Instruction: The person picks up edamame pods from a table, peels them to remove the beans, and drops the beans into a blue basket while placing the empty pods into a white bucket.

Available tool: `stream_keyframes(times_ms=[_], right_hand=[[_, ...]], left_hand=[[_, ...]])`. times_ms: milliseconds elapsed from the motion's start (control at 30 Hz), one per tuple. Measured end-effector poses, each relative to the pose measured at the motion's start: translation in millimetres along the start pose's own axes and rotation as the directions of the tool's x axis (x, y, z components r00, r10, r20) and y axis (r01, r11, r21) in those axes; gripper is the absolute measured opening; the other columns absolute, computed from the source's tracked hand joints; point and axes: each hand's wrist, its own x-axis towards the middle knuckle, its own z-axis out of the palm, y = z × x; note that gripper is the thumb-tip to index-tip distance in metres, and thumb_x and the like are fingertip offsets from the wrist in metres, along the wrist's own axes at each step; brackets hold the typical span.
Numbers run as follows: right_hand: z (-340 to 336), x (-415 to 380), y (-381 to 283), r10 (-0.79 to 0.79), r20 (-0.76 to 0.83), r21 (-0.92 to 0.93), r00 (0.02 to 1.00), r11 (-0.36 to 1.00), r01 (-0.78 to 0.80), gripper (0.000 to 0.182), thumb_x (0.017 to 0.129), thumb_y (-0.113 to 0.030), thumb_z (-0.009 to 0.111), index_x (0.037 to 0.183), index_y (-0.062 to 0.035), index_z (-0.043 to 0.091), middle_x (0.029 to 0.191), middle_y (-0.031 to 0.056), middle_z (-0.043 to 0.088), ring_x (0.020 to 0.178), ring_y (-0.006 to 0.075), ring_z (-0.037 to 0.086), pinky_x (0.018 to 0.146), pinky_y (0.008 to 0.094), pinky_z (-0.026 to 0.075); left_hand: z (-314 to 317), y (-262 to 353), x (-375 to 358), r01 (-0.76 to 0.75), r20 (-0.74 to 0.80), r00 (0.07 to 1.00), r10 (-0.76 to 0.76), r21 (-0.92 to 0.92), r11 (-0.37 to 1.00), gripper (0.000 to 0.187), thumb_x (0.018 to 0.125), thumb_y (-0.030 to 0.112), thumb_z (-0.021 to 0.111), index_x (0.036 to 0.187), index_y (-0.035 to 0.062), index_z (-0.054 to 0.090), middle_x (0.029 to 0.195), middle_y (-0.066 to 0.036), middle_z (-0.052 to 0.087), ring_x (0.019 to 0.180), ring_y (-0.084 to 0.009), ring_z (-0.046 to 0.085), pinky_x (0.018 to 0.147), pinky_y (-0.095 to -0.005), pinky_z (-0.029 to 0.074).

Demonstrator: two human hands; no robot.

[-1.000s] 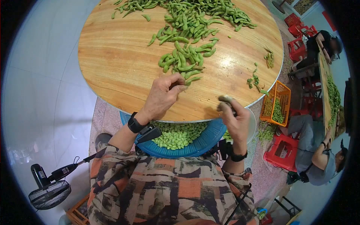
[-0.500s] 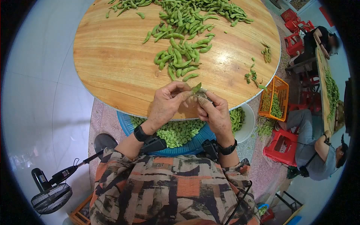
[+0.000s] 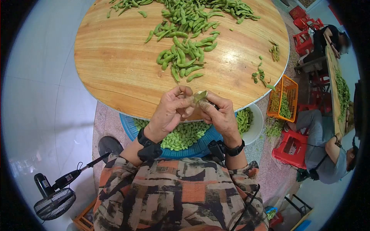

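Over the near edge of the round wooden table (image 3: 115, 69), my two hands meet at a green edamame pod (image 3: 199, 96). My right hand (image 3: 220, 117) is closed, pinching the pod between thumb and index finger. Something small and dark shows by its fingers, too hidden to name. My left hand (image 3: 169, 111) has its thumb tip against the pod's left end, its other fingers curled. Just beyond lies a small pile of edamame pods (image 3: 183, 57). Beneath my hands, a blue basin (image 3: 129, 125) holds shelled green beans (image 3: 177, 140).
A larger heap of pods (image 3: 189, 15) covers the far table. Scraps of stem and pod (image 3: 261, 75) lie at the right. Beside the basin stands a white bucket (image 3: 256, 125) with pods; an orange crate (image 3: 295, 98) is farther right. A fan (image 3: 56, 202) stands left. Two people sit at another table.
The pod in my fingers has gone from pointing upward to lying more level. My left fingers have loosened and spread a little below it. The piles on the table look the same.
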Motion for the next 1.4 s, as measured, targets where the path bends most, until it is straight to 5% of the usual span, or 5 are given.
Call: stream_keyframes(times_ms=[300, 467, 567, 767, 1400], right_hand=[[8.3, -3.6, -5.8, 0.079, -0.036, -0.027, 0.996, 0.996, -0.080, 0.016, 0.096, -0.006, 0.054, 0.104, 0.0018, 0.065, 0.066, -0.0038, 0.049, 0.055, 0.0037, 0.044, 0.049, 0.0204, 0.036], [8.9, -1.9, 6.0, -0.064, -0.080, -0.277, 0.995, 0.960, 0.039, 0.013, 0.092, -0.005, 0.056, 0.099, 0.0037, 0.064, 0.071, 0.0005, 0.054, 0.064, 0.0103, 0.051, 0.059, 0.0249, 0.043], [10.7, -0.9, 7.4, -0.164, -0.104, -0.481, 0.981, 0.872, 0.095, 0.012, 0.089, -0.003, 0.057, 0.096, 0.0043, 0.063, 0.075, 0.0023, 0.055, 0.071, 0.0127, 0.052, 0.065, 0.0278, 0.045], [12.2, -1.9, 3.1, -0.021, -0.086, -0.317, 0.996, 0.948, -0.007, 0.014, 0.091, -0.006, 0.055, 0.094, 0.0041, 0.064, 0.067, -0.0007, 0.053, 0.062, 0.0113, 0.050, 0.058, 0.0265, 0.043], [17.5, -9.1, -0.5, -0.276, -0.095, -0.607, 0.956, 0.777, 0.164, 0.011, 0.085, 0.001, 0.056, 0.093, 0.0047, 0.063, 0.076, 0.0165, 0.062, 0.069, 0.0226, 0.060, 0.063, 0.0349, 0.048]], left_hand=[[-1.0, -1.8, -6.5, -0.034, 0.039, 0.999, 0.030, 0.108, 0.994, 0.033, 0.091, 0.007, 0.067, 0.121, -0.0001, 0.056, 0.081, -0.004, 0.061, 0.065, -0.0130, 0.060, 0.052, -0.0227, 0.044], [-6.2, -2.1, -6.3, -0.514, 0.487, 0.720, 0.494, 0.853, -0.093, 0.025, 0.092, 0.004, 0.064, 0.115, -0.0027, 0.061, 0.086, -0.009, 0.067, 0.070, -0.0118, 0.065, 0.058, -0.0259, 0.052], [-10.8, -3.6, -4.1, -0.517, 0.524, 0.708, 0.474, 0.841, -0.157, 0.023, 0.094, 0.003, 0.059, 0.116, -0.0045, 0.060, 0.087, -0.011, 0.068, 0.066, -0.0117, 0.066, 0.056, -0.0274, 0.051], [-15.1, 31.0, -3.9, 0.073, 0.122, 0.973, -0.197, 0.645, 0.760, 0.026, 0.102, 0.013, 0.046, 0.116, -0.0053, 0.057, 0.083, -0.011, 0.067, 0.062, -0.0152, 0.066, 0.053, -0.0255, 0.053], [-5.0, 24.7, 1.0, 0.221, 0.068, 0.964, -0.258, 0.342, 0.914, 0.029, 0.096, 0.012, 0.054, 0.119, -0.0057, 0.055, 0.084, -0.010, 0.066, 0.062, -0.0137, 0.064, 0.052, -0.0228, 0.052]])
